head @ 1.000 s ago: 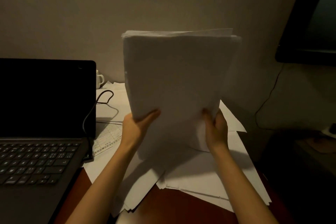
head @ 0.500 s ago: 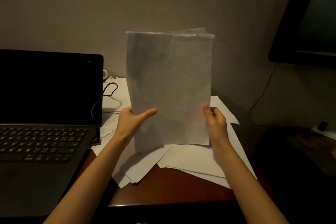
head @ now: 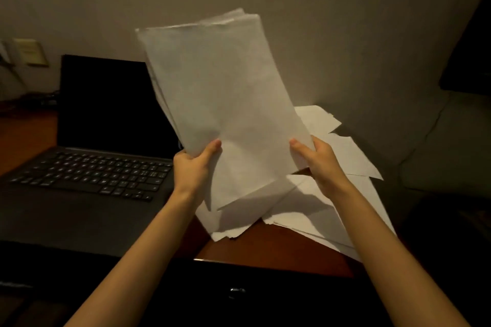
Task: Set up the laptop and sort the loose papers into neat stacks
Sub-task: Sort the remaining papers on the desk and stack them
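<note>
I hold a stack of white papers (head: 225, 103) upright above the desk, tilted to the left. My left hand (head: 195, 164) grips its lower left edge with the thumb on the front. On the lower right edge my right hand (head: 316, 159) grips the same way. Below the stack, loose white sheets (head: 305, 210) lie scattered on the brown desk (head: 265, 252). A black laptop (head: 101, 146) stands open on the left, its screen dark and its keyboard facing me.
A plain wall rises behind the desk. A dark screen edge (head: 473, 56) shows at the upper right. A dark drawer front with a metal handle (head: 237, 291) runs below the desk edge. Small objects sit at the far left (head: 29, 53).
The paper stack has tilted to the left and moved a little up. The view has turned left, so the laptop now sits closer to the middle. Both hands keep their grip.
</note>
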